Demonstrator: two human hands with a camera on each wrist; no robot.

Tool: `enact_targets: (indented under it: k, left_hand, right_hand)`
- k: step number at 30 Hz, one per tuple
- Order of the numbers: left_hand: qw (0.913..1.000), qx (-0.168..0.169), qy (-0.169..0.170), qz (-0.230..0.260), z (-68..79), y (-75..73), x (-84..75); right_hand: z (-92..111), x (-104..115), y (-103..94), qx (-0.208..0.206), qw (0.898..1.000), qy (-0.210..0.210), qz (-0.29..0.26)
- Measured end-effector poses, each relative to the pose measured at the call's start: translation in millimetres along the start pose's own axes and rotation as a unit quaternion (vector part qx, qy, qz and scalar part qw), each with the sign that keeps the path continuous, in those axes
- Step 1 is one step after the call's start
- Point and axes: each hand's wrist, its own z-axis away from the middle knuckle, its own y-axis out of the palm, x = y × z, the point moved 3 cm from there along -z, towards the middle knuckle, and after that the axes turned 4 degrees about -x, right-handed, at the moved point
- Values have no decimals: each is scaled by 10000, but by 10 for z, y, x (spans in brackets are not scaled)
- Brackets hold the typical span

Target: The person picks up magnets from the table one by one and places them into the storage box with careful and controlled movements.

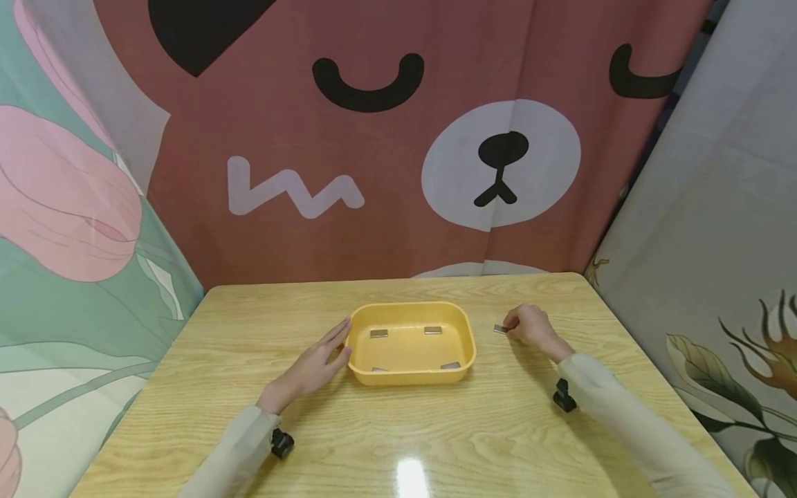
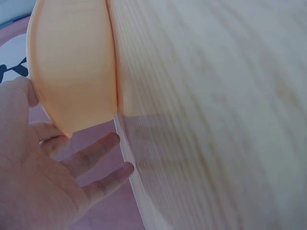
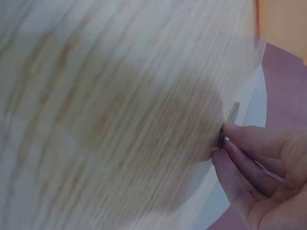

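A yellow plastic tray [image 1: 411,377] stands on the table, with several small flat metal pieces lying inside, one of them a metal piece [image 1: 432,330] toward the far wall. Against the tray's left end rests my left hand [image 1: 314,366], fingers extended; the left wrist view shows fingertips at the rim of the tray [image 2: 76,67]. To the right of the tray, my right hand [image 1: 530,325] pinches a thin rectangular metal piece [image 1: 500,328] between thumb and fingertips. In the right wrist view, this metal piece [image 3: 233,113] sticks out past the fingers, close over the tabletop.
The wooden table [image 1: 349,443] reaches back to a curtain [image 1: 280,249] printed with a bear face. Printed cloth also hangs on the left and right sides. A small black device [image 1: 282,443] is strapped at the left wrist, another black device [image 1: 564,396] at the right.
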Motion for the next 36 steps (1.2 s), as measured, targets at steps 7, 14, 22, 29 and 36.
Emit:
enact_targets:
  k: [7, 14, 22, 29, 36]
  left_hand:
    - [10000, 19, -20, -28, -6, -4, -6]
    - [10000, -1, 7, -17, -5, 1, -16]
    - [10000, 0, -6, 14, -4, -4, -21]
    - [10000, -20, 37, -5, -8, 2, -6]
    - [10000, -37, 32, -8, -4, 7, 9]
  right_hand:
    - [-16, -5, -7, 143, 9999, -11, 85]
    - [-29, -4, -32, 474, 9987, 160, 29]
    - [-29, -51, -35, 803, 9935, 671, -451]
    - [-45, -146, 4, 971, 9845, 1149, -907]
    - [-39, -177, 19, 1037, 9785, 1277, -1245]
